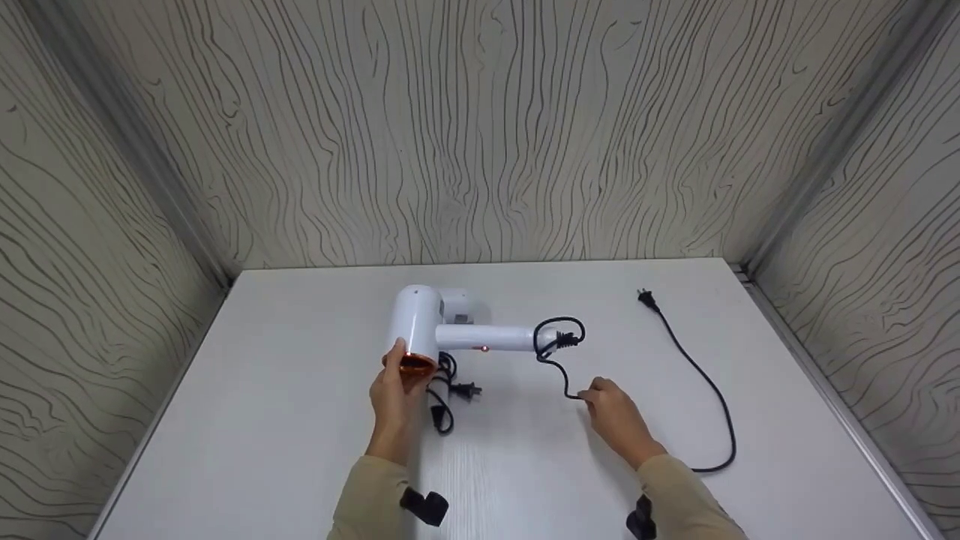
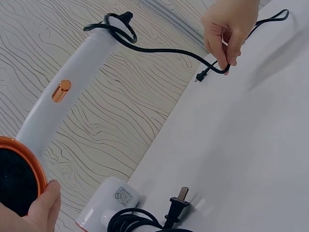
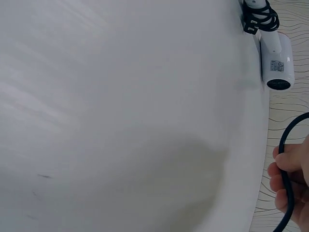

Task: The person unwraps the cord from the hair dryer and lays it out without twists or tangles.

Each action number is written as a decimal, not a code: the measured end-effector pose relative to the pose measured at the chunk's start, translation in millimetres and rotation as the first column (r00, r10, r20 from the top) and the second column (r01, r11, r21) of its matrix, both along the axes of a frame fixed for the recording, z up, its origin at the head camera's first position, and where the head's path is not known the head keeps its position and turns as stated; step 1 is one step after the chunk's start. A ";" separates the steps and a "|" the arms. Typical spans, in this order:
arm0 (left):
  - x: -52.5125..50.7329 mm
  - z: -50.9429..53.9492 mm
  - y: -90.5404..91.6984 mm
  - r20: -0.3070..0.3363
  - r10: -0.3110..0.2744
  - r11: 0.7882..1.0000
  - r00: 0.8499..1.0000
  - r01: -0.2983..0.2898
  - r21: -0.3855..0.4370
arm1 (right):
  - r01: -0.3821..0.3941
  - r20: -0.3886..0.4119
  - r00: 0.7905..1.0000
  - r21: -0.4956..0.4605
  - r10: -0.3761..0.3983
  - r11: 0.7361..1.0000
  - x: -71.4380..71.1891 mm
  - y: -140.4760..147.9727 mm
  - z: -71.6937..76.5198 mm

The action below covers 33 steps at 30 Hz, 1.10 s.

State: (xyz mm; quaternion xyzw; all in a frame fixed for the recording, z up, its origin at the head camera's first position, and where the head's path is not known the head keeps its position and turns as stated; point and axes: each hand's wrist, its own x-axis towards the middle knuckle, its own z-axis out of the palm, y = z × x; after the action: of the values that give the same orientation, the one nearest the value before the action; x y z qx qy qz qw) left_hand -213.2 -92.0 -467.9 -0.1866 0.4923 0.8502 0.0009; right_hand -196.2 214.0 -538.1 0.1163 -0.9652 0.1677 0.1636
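Note:
A white hair dryer (image 1: 417, 319) with a copper-coloured rim is held up by my left hand (image 1: 391, 397), which grips its barrel near the rim. The handle (image 2: 63, 89) points to the right and carries a copper-coloured switch. A black cord (image 1: 564, 379) loops around the handle's end. My right hand (image 1: 619, 420) pinches this cord between thumb and fingers, below and right of the handle. Behind the held dryer, a second white hair dryer (image 2: 108, 203) lies on the table, partly hidden. Its black cord (image 2: 130, 220) is wound around its handle, and its two-pin plug (image 2: 176, 208) sticks out.
A long stretch of black cord (image 1: 712, 382) curves over the white table (image 1: 300, 420) on the right, ending in a plug (image 1: 646, 298). Its near end passes out of sight by the right sleeve. Wood-patterned panels (image 1: 480, 135) stand behind and at both sides.

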 end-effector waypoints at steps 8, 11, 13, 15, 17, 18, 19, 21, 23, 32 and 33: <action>-0.3 -0.1 0.2 0.001 -0.016 1.000 1.000 0.016 0.000 | 0.006 0.030 1.000 -0.009 -0.006 1.000 1.0 0.2 -5.4; -0.7 -0.2 0.1 0.003 -0.021 1.000 1.000 0.021 0.004 | 0.008 0.051 0.999 -0.023 -0.007 1.000 2.0 -0.6 -5.1; -0.5 -0.1 -0.1 0.011 -0.026 1.000 1.000 0.026 0.003 | 0.014 0.070 0.997 -0.039 -0.012 0.999 2.3 -1.0 -5.0; 0.1 0.2 -0.3 0.020 -0.027 1.000 0.999 0.027 -0.004 | 0.023 0.086 0.996 -0.051 -0.019 0.998 2.7 -1.5 -4.8; 0.9 0.5 -0.6 0.026 -0.028 1.000 0.999 0.029 -0.009 | 0.033 0.101 0.994 -0.058 -0.027 0.998 3.2 -2.0 -4.7; 1.1 0.7 -0.6 0.027 -0.028 1.000 0.999 0.028 -0.009 | 0.038 0.110 0.993 -0.061 -0.031 0.997 3.6 -2.2 -4.4; 1.3 0.9 -0.6 0.026 -0.027 1.000 0.999 0.027 -0.006 | 0.043 0.117 0.993 -0.063 -0.035 0.997 4.0 -2.4 -4.2; 0.9 0.8 -0.3 0.021 -0.028 1.000 0.999 0.028 -0.004 | 0.043 0.117 0.993 -0.062 -0.036 0.997 4.7 -2.6 -4.4; 0.5 0.5 0.0 0.018 -0.029 1.000 0.999 0.029 -0.003 | 0.040 0.110 0.993 -0.058 -0.034 0.998 5.2 -2.6 -5.0; 0.1 1.5 2.2 0.008 0.010 0.999 1.000 -0.010 0.044 | 0.038 0.131 0.991 -0.066 -0.029 0.997 6.9 -4.7 -6.5; 0.2 1.4 2.3 0.011 0.014 0.999 1.000 -0.014 0.050 | 0.040 0.140 0.990 -0.067 -0.030 0.997 7.3 -5.0 -6.0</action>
State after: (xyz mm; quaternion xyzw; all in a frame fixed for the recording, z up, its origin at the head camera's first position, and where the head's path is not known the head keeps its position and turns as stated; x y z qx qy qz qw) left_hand -213.0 -89.7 -466.5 -0.1944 0.4697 0.8612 0.0021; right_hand -189.0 209.0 -544.1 0.0816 -0.9697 0.2061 0.1031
